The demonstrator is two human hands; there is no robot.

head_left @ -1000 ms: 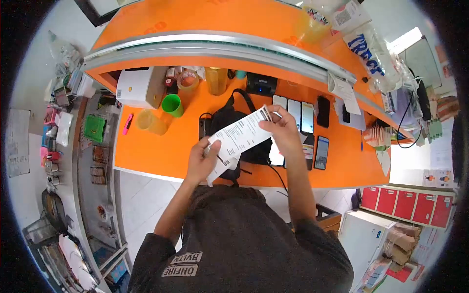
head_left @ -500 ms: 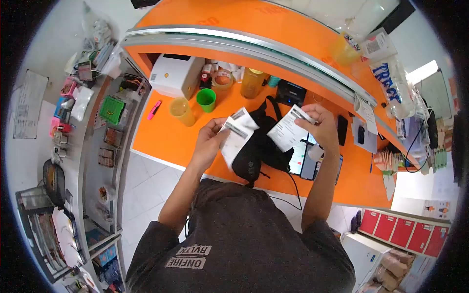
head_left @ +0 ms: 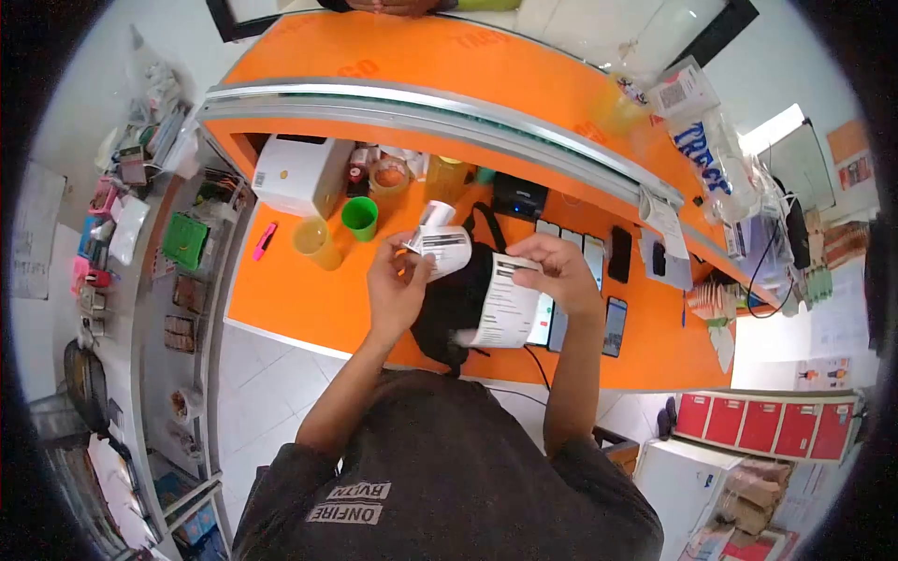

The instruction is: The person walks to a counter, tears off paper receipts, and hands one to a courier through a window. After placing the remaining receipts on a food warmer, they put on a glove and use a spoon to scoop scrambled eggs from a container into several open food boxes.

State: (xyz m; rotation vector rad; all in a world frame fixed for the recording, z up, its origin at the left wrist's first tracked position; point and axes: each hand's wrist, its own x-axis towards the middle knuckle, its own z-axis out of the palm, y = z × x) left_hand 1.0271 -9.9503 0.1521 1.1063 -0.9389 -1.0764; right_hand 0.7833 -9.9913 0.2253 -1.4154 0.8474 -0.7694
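Note:
My left hand [head_left: 398,280] is closed on white printed paper slips [head_left: 443,249], which curl upward between thumb and fingers. Pinched in my right hand [head_left: 559,271] is a longer printed paper receipt [head_left: 507,307], hanging down with its lower end curling to the left. Both hands are above a black bag [head_left: 432,323] lying on the orange desk [head_left: 281,290]. Several phones lie beside the right hand, among them a phone [head_left: 615,327] near the front edge and a black phone [head_left: 619,254] farther back. The print is too small to read.
A white label printer [head_left: 295,175], a green cup [head_left: 359,217], a yellow cup [head_left: 316,241] and a pink marker [head_left: 266,241] stand or lie at the left. A black device [head_left: 519,196] sits under the shelf. Another person's hands [head_left: 393,6] rest on the upper counter.
My right hand has drawn its receipt down and toward me, left of the phones. The slips in my left hand are now curled. Another person's hands have appeared at the counter.

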